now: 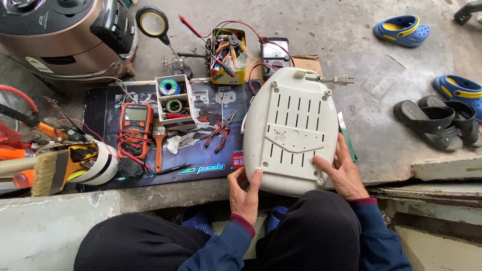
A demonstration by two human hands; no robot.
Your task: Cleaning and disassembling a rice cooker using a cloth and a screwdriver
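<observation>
A white plastic appliance (pixel 291 125) lies upside down on the concrete ledge, its slotted base facing up, with a power plug (pixel 335 79) sticking out at its far end. My left hand (pixel 244 193) grips its near left edge, thumb on the rim. My right hand (pixel 342 170) rests on its near right corner, fingers spread over the base. Both sleeves are dark blue.
A dark mat (pixel 201 150) to the left holds an orange multimeter (pixel 135 125), red pliers (pixel 218 135), a brush (pixel 158 145) and a small white box of solder reels (pixel 173 100). A yellow tool tin (pixel 228 55), a magnifier stand (pixel 153 25) and a rice cooker (pixel 65 35) stand behind. Sandals (pixel 437 120) lie right.
</observation>
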